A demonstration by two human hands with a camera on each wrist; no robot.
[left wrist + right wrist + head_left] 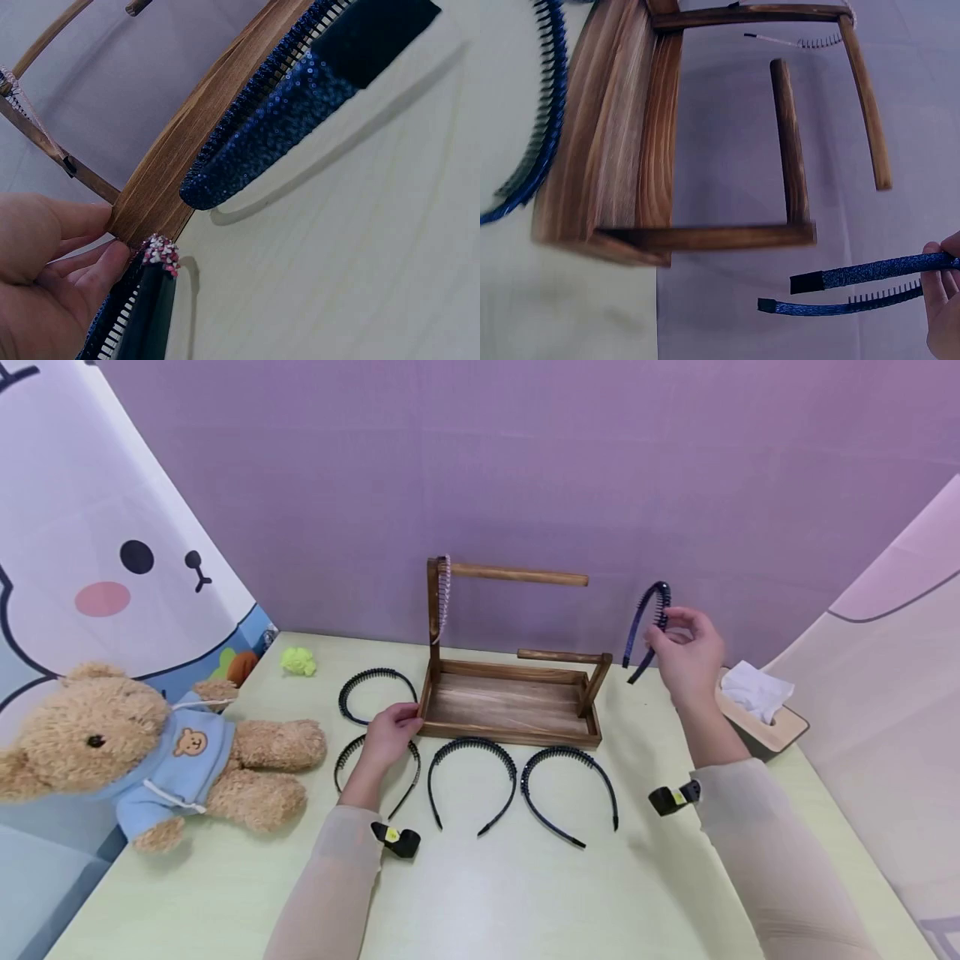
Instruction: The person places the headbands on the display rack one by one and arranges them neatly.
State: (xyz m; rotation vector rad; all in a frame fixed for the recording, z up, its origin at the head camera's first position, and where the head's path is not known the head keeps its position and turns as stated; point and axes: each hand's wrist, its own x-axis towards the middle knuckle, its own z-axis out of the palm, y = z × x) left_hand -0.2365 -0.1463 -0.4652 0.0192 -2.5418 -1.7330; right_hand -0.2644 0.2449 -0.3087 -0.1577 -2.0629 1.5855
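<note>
A wooden headband rack point(510, 732) with a shallow tray base and two horizontal bars stands on the table. My left hand point(389, 735) grips its left front corner, thumb and fingers on either side of the wood point(142, 214). To the right of the rack, my right hand point(688, 652) pinches a dark blue toothed headband point(637, 625) in the air, its ends pointing down. A pale pink headband point(445, 597) hangs at the left end of the tall bar. Several dark headbands point(472, 743) lie in front of and left of the rack, one partly hidden by my left hand.
On the left lies a teddy bear point(187, 752) in a blue hoodie. A yellow-green crumpled item point(298, 662) sits at the back left of the table. Near my right forearm stands a tissue box point(783, 727). A purple cloth backdrop point(525, 460) rises behind the rack.
</note>
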